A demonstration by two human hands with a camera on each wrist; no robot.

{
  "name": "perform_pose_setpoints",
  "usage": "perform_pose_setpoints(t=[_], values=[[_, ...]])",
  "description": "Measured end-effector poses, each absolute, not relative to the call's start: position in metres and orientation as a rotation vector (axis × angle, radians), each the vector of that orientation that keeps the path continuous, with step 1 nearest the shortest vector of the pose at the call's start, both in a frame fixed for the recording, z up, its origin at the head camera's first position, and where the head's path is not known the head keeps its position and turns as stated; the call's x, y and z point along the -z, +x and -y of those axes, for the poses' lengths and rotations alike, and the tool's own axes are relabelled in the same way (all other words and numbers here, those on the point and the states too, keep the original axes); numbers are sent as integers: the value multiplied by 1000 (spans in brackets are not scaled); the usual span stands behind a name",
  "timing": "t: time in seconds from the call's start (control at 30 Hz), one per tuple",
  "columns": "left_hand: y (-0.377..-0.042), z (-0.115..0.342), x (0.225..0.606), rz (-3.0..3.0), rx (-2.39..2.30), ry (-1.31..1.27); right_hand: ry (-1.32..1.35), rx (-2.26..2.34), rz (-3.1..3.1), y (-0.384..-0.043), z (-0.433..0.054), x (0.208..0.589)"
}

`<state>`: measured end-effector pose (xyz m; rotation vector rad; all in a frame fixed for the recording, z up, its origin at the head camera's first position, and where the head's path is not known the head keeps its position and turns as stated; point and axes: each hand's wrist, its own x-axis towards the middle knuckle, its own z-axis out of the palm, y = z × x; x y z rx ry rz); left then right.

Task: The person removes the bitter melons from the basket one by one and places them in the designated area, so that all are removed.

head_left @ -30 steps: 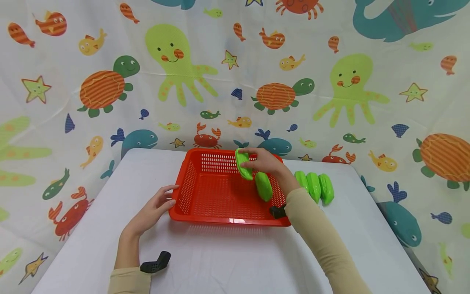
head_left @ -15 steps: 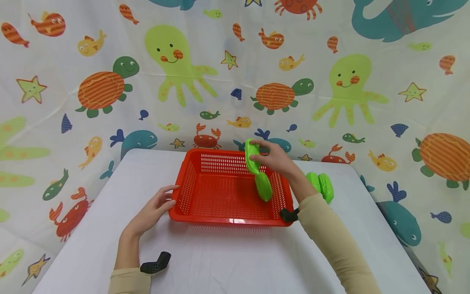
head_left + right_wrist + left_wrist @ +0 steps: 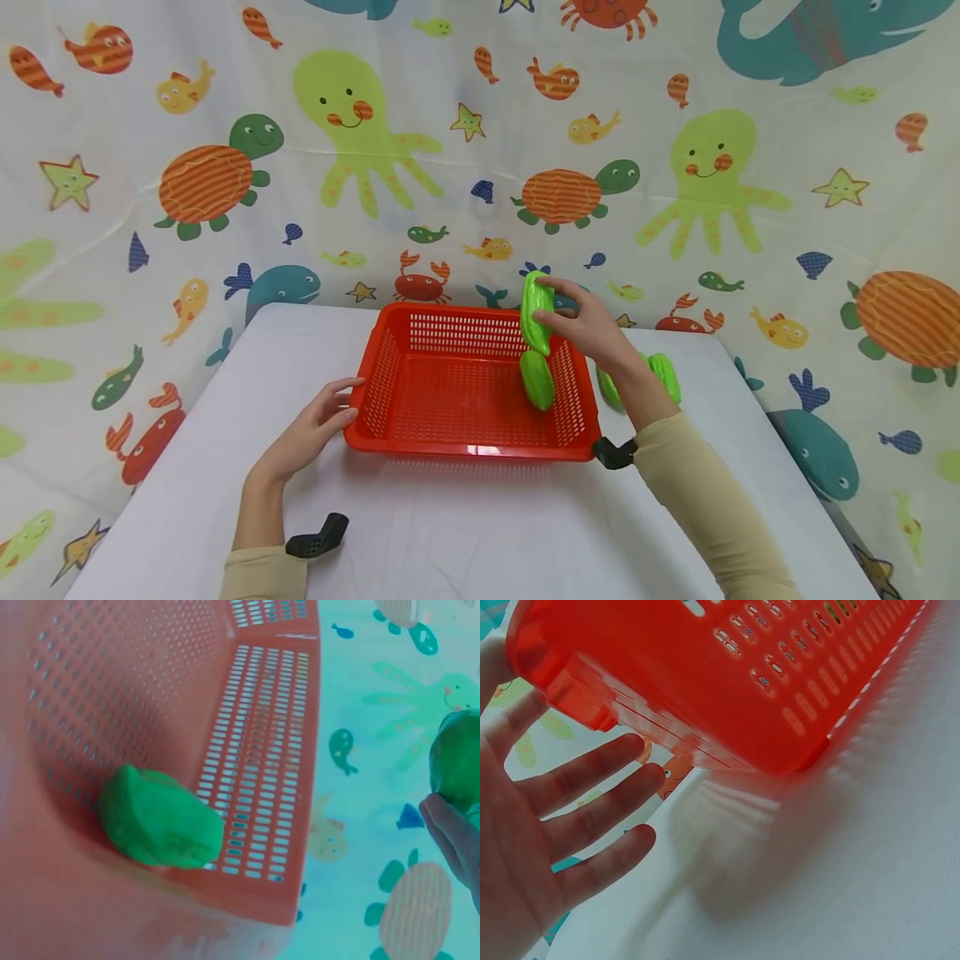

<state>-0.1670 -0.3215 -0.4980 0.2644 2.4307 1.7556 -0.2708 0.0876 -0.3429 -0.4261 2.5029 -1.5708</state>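
My right hand point(image 3: 592, 325) pinches a glossy green oblong toy vegetable point(image 3: 536, 310) between thumb and fingers, holding it upright above the right back part of the red basket point(image 3: 472, 452). Inside the basket, at its right side, lies a second green toy vegetable point(image 3: 537, 382), also seen in the right wrist view point(image 3: 161, 819). My left hand point(image 3: 318, 423) touches the basket's left rim. In the left wrist view, several fingers point(image 3: 592, 814) of that hand are extended and apart beside the basket wall. Only the edge of the held vegetable point(image 3: 459, 761) shows in the right wrist view.
More green toy vegetables point(image 3: 663, 375) lie on the white table point(image 3: 450, 533) right of the basket, partly hidden by my right forearm. A curtain point(image 3: 480, 167) printed with sea animals hangs behind the table.
My right hand has moved right and slightly up with the green toy vegetable, from above the basket's middle right toward its right back corner. My left hand has stayed at the rim.
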Motion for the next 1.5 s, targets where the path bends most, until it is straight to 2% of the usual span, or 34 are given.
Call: perform_pose_setpoints(t=[0.53, 1.5], values=[[-164, 322, 497, -2431, -1755, 263, -499, 1461, -2568, -247, -123, 344], [-165, 319, 495, -2415, -1769, 258, -140, 1391, -2683, -216, -181, 383]])
